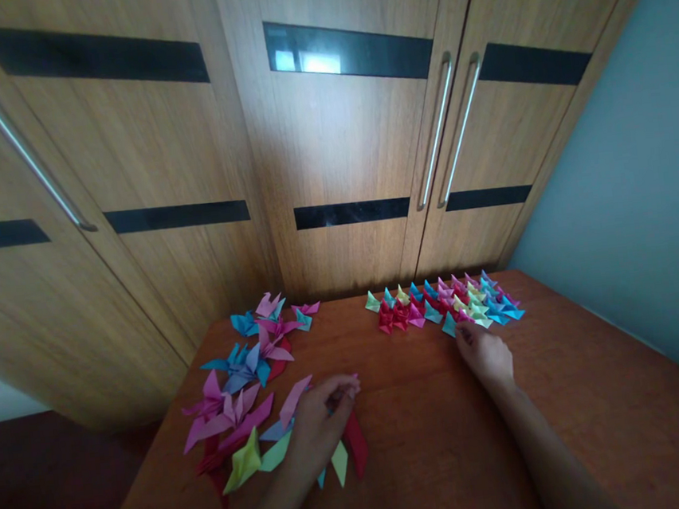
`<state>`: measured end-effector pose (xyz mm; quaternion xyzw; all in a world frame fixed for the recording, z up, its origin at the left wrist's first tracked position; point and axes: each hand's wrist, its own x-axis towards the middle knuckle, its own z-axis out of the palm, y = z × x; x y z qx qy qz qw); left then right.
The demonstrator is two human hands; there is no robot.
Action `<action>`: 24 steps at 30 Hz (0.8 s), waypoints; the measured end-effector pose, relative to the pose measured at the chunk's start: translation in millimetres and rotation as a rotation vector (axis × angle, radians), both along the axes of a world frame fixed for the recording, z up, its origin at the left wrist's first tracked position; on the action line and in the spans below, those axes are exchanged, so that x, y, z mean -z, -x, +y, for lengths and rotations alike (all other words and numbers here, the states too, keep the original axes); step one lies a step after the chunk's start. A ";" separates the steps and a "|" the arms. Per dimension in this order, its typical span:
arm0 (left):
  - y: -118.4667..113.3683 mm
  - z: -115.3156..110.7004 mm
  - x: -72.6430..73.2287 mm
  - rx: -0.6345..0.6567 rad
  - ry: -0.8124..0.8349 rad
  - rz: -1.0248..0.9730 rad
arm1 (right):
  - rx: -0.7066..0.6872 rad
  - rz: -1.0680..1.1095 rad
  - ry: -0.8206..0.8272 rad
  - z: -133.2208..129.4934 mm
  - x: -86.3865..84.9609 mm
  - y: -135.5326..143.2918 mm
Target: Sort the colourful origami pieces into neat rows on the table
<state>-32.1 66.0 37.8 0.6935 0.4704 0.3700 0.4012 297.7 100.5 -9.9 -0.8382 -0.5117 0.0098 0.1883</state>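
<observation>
My left hand (324,417) is over the left group of folded paper cranes, its thumb and fingers pinched together. A small pinkish bit shows at the fingertips; what they hold is mostly hidden. Around this hand lie a pink paper wing (296,400), a red paper piece (355,443) and a pale green one (339,462), partly covered by it. My right hand (487,359) is closed, fingertips down at the near edge of the small folded paper pieces on the right. A light teal folded piece (449,325) sits right beside those fingertips; whether they grip anything is hidden.
Loose cranes in pink, blue and red, with a yellow one (244,461), spread along the left side of the brown table (417,439). Small pointed paper pieces (430,294) stand in close rows at the back right. A wooden cabinet (334,143) rises behind the table.
</observation>
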 end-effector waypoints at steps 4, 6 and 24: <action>-1.1 -0.5 -2.2 -0.009 0.005 0.003 | -0.019 0.007 -0.013 1.8 1.5 -1.8; -1.5 -0.6 -3.0 -0.008 0.011 0.011 | -0.020 0.010 -0.020 2.9 2.8 -3.1; -1.0 0.3 1.1 0.009 0.008 0.021 | -0.062 -0.005 -0.108 6.4 13.5 -11.5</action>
